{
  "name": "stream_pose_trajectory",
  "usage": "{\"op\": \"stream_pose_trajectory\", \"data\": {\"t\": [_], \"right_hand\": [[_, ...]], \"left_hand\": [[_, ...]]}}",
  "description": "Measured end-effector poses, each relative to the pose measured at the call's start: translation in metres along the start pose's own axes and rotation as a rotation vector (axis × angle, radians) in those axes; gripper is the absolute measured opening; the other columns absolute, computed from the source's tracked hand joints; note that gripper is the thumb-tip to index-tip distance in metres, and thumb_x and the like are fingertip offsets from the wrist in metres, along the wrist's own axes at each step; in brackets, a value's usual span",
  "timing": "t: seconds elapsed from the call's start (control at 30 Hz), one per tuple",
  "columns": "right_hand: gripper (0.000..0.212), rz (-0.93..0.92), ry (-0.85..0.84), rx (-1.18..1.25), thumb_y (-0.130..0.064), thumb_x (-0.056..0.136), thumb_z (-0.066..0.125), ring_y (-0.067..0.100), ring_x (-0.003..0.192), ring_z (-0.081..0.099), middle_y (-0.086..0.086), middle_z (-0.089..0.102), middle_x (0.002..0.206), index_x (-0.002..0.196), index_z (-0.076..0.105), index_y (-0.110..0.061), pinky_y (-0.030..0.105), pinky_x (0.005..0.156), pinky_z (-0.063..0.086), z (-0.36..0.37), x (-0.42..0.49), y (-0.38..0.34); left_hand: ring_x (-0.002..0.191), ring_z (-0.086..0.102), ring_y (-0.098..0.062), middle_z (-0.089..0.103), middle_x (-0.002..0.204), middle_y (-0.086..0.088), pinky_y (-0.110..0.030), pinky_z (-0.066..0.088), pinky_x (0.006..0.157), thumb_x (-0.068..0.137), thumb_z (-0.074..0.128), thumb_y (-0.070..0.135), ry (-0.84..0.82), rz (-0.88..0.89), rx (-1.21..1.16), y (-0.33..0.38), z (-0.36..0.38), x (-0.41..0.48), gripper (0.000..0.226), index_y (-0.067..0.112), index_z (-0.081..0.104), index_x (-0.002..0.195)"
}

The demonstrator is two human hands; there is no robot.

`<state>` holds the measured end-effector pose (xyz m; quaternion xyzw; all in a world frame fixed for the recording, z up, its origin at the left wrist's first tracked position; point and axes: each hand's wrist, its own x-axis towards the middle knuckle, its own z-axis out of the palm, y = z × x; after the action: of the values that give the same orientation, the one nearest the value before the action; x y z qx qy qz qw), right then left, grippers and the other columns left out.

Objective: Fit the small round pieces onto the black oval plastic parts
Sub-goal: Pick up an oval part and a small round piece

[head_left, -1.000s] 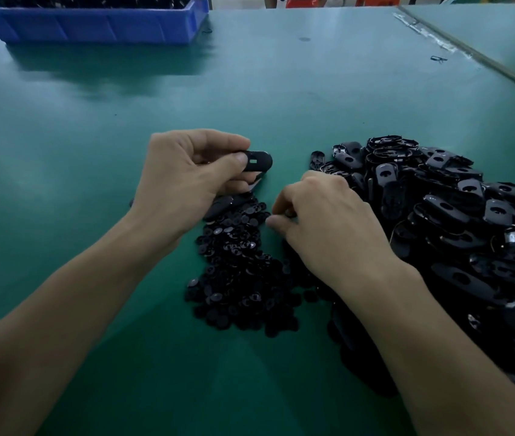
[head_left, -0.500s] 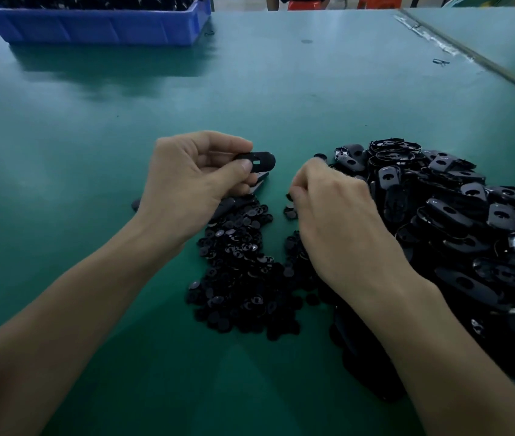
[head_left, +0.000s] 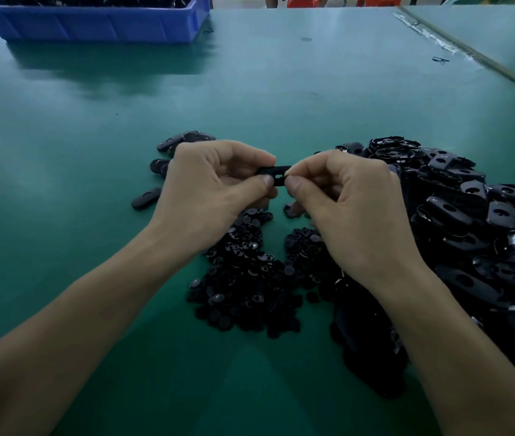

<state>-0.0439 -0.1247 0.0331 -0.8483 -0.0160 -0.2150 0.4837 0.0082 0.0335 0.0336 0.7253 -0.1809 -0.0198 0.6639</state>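
A black oval part (head_left: 276, 172) is gripped by the left hand (head_left: 215, 187) — its right end pinched by the right hand (head_left: 347, 199).

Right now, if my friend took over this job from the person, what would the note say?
Left hand pinches one oval part above the green table.
Right hand pinches that part's other end; any round piece in its fingertips is hidden.
Small round pieces lie piled under the hands; the heap of oval parts sits to the right.
Done: a few ovals lie apart beyond the left hand; fitted or not, can't tell.
Left: seat a piece in the held part, then work through the heap.
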Motion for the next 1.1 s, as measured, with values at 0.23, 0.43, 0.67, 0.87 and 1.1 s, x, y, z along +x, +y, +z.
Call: {"op": "stream_pose_trajectory", "data": {"t": [0.23, 0.43, 0.67, 0.87, 1.1], "right_hand": [[0.013, 0.051, 0.020, 0.011, -0.019, 0.088, 0.075, 0.003, 0.064, 0.069, -0.012, 0.071, 0.068, 0.080, 0.072, -0.028, 0.027, 0.069, 0.058, -0.0024, 0.0010, 0.0023], [0.013, 0.060, -0.019, 0.027, -0.019, 0.090, 0.073, 0.009, 0.065, 0.068, -0.008, 0.071, 0.069, 0.079, 0.071, -0.026, 0.036, 0.069, 0.058, -0.0011, 0.0024, 0.0031], [0.020, 0.031, -0.021, -0.010, -0.017, 0.092, 0.070, 0.009, 0.062, 0.067, -0.008, 0.069, 0.066, 0.077, 0.067, -0.029, 0.032, 0.063, 0.055, -0.0023, 0.0027, 0.0031], [0.016, 0.049, -0.042, -0.013, -0.019, 0.091, 0.071, 0.014, 0.064, 0.067, -0.004, 0.070, 0.067, 0.077, 0.070, -0.027, 0.039, 0.066, 0.055, -0.0009, 0.0015, 0.0032], [0.016, 0.046, -0.023, -0.019, -0.018, 0.091, 0.071, 0.012, 0.062, 0.066, -0.006, 0.069, 0.065, 0.077, 0.070, -0.026, 0.035, 0.065, 0.054, 0.0001, 0.0015, 0.0034]], "left_hand": [[0.074, 0.076, -0.022, 0.077, 0.079, -0.006, -0.027, 0.061, 0.070, 0.082, 0.073, -0.008, -0.011, 0.039, 0.044, 0.0034, 0.0017, -0.0027, 0.023, 0.014, 0.073, 0.090], [0.075, 0.076, -0.023, 0.077, 0.080, -0.004, -0.032, 0.062, 0.074, 0.081, 0.075, -0.003, -0.015, 0.066, 0.090, 0.0016, -0.0002, -0.0023, 0.024, 0.019, 0.075, 0.090], [0.075, 0.076, -0.020, 0.077, 0.081, -0.002, -0.031, 0.062, 0.074, 0.080, 0.075, -0.001, -0.012, 0.084, 0.098, 0.0009, 0.0009, -0.0034, 0.023, 0.020, 0.075, 0.090], [0.077, 0.076, -0.019, 0.077, 0.082, -0.002, -0.036, 0.062, 0.079, 0.074, 0.076, 0.009, -0.004, 0.092, 0.135, 0.0007, 0.0025, -0.0036, 0.021, 0.024, 0.075, 0.088], [0.079, 0.075, -0.017, 0.077, 0.082, 0.000, -0.033, 0.061, 0.078, 0.073, 0.075, 0.010, -0.021, 0.105, 0.142, 0.0001, 0.0029, -0.0033, 0.021, 0.024, 0.075, 0.088]]}}
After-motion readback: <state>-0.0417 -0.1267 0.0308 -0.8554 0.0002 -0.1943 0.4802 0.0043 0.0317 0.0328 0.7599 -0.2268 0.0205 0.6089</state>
